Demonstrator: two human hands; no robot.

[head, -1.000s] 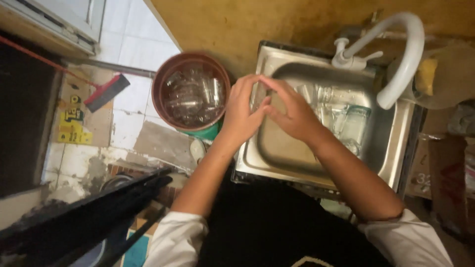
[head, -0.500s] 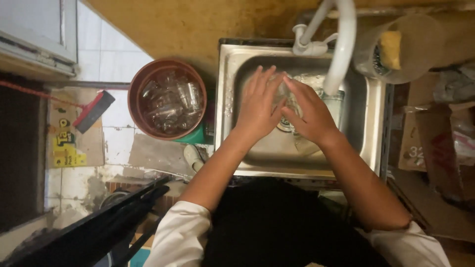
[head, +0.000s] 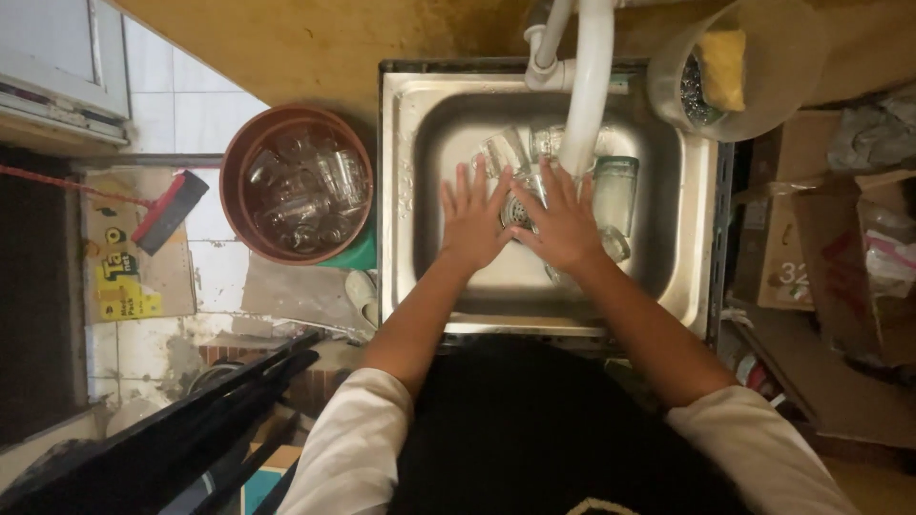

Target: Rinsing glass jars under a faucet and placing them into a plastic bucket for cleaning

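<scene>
Spreading wide, the fingers (head: 456,187) of the left hand (head: 474,224) fan out flat over the basin, holding nothing, and the fingers (head: 551,181) of the right hand (head: 565,227) are splayed the same way, with no glass in their grip. Both hands hover side by side, thumbs nearly touching, under the white tap spout (head: 584,91).

The drain strainer (head: 516,212) shows in the gap between the 2 hands, right at the thumbs. Just beyond the left fingertips lies a clear drinking glass (head: 498,150) on its side. A taller greenish glass (head: 615,194) stands just beside the right hand's outer fingers, and another glass peeks out under that palm; whether skin touches it, I cannot tell.

To my eye, the rinsing would go best with the hands kept low and centred beneath the spout, moving gently so no glass is knocked against the steel wall, and with each wet glass gripped round its body, not its rim.

All this sits in the steel sink (head: 405,191). Left of it, on the floor, stands a brown tub (head: 239,167) packed with more glasses. At the back right corner a plastic container (head: 792,57) holds a yellow sponge (head: 722,67) and a scouring pad.
</scene>
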